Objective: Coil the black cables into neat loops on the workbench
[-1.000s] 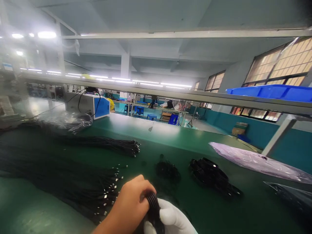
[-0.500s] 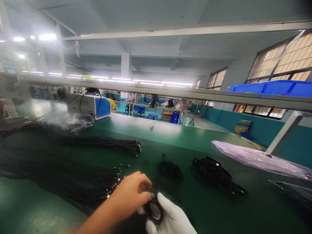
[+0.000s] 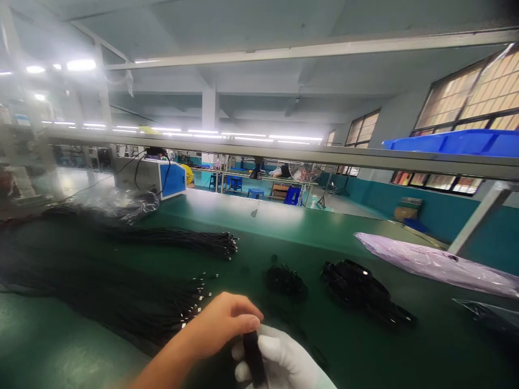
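Observation:
My right hand [image 3: 288,354], in a white glove, is closed around a black ring-like part [image 3: 253,359], seen edge-on with its lower end near the bottom of the picture. My bare left hand [image 3: 229,323] pinches at the part's upper end, thumb and fingers together; its fingertips meet the glove and partly hide what they grip. Just left of this hand lie the light-tipped ends of a bundle of black cables [image 3: 154,308]. Beyond both hands rests a small heap of black rings [image 3: 286,281], with a larger pile of glossy black parts [image 3: 360,292] to its right.
A second black cable bundle [image 3: 182,240] lies farther back on the green tabletop [image 3: 279,216]. Behind it stand clear plastic wrap [image 3: 125,205] and a blue-and-white box [image 3: 172,178]. A pinkish plastic bag [image 3: 430,262] lies at right, below a shelf bearing a blue bin [image 3: 454,143].
The black part has turned in my gloved right hand, from showing its oval opening to edge-on. My left fingers have moved slightly right, onto its upper end. The view shifts slightly.

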Demonstrator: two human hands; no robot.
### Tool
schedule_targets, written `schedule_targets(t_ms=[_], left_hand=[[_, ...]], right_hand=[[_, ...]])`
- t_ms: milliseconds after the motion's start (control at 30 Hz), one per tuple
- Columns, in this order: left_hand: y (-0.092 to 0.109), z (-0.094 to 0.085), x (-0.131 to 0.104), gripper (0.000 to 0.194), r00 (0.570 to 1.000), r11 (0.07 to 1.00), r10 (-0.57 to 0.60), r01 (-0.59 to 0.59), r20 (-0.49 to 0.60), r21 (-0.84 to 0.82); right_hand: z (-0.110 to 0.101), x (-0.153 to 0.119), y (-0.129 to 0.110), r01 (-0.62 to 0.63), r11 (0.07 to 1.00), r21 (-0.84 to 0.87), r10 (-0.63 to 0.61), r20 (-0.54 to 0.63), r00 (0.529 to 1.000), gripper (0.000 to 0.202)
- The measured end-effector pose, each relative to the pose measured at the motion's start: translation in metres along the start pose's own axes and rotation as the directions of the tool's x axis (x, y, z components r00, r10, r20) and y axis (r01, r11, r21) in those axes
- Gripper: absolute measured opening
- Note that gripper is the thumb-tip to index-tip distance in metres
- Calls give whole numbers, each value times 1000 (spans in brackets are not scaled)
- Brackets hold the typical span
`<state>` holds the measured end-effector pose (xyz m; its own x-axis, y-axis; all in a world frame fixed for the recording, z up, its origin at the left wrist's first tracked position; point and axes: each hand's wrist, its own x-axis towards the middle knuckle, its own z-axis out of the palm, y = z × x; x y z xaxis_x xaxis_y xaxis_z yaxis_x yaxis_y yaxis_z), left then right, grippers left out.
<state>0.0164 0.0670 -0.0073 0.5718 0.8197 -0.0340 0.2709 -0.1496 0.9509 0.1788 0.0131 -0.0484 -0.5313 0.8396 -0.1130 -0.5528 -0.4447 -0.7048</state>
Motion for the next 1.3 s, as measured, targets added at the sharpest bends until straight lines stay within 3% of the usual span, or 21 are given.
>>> schedule_targets(t_ms=[200, 367, 500, 600, 733, 833, 933, 1000, 1167, 1233, 1300], left_hand=[[-7, -1, 4, 29, 999, 998, 2, 1, -47, 60], [-13, 5, -7, 38, 973, 966, 144, -99, -181, 240], [-24, 21, -14, 40, 924, 859, 284, -126, -256, 496], [-33, 30, -13, 37, 891, 815, 355, -145, -285, 561], [-32, 30, -8, 32, 869, 871, 343, -151, -357, 468], [-20, 22, -7, 22, 902, 923, 230, -83, -365, 376], [-12, 9, -9, 23, 944, 989, 126, -94, -305, 117], [-13, 1, -11, 28, 966, 990, 116, -131, -231, -47], [-24, -2, -9, 44, 987, 947, 159, -144, 31, -288], [-26, 3, -7, 40, 991, 966, 132, -132, -18, -223], [-26, 7, -4, 34, 985, 990, 109, -119, -132, -75]], right_hand=[[3, -1, 0, 4, 996, -91, -8, -36, 999, 53], [-3, -1, 1, 34, 986, -163, -41, -40, 998, 49], [2, 0, -2, 57, 980, -191, -60, -10, 998, 53], [6, 1, -1, 28, 976, -214, -38, -39, 999, 53], [-1, 3, 4, 54, 992, -115, -50, 38, 998, 50], [-12, 0, 5, 32, 999, 27, -36, 151, 988, 39], [-19, -3, 2, -64, 975, 215, 24, 184, 983, 43], [-19, -2, 1, -90, 961, 263, 47, 165, 985, 49], [-17, 10, 4, -115, 980, 160, 87, 172, 981, 54], [-17, 13, 6, -47, 998, 31, 45, 50, 998, 50], [-18, 12, 5, 68, 983, -171, -83, -85, 993, 50]])
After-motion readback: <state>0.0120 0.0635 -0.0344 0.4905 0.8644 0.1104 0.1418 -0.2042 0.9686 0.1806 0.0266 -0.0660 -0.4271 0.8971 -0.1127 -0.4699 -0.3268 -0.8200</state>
